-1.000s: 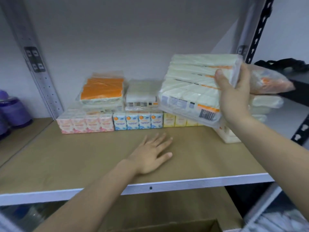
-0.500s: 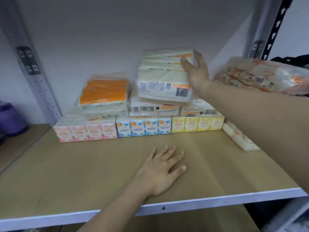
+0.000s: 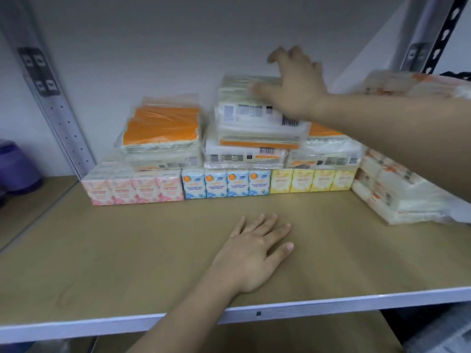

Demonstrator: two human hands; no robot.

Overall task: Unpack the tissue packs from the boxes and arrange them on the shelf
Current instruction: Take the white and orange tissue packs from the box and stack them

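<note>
A white tissue pack (image 3: 244,113) with a barcode label lies on top of another pack (image 3: 242,152) in the middle of the back row. My right hand (image 3: 293,85) hovers at its right end with fingers spread and blurred, the thumb over the pack's top, gripping nothing. My left hand (image 3: 257,248) rests flat, palm down, on the brown shelf board (image 3: 114,250). An orange-topped stack of packs (image 3: 160,131) stands to the left, and one more pack (image 3: 328,152) lies to the right under my forearm.
Pink (image 3: 135,189), blue (image 3: 225,186) and yellow (image 3: 313,180) mini tissue boxes line the back under the packs. More wrapped packs (image 3: 397,200) lie at the right end, another (image 3: 418,85) behind my arm. Purple containers (image 3: 17,166) sit beyond the left upright (image 3: 51,98).
My right hand carried the white pack from the right to the middle stack, set it on top and opened its fingers off it. My left hand stayed flat on the board.
</note>
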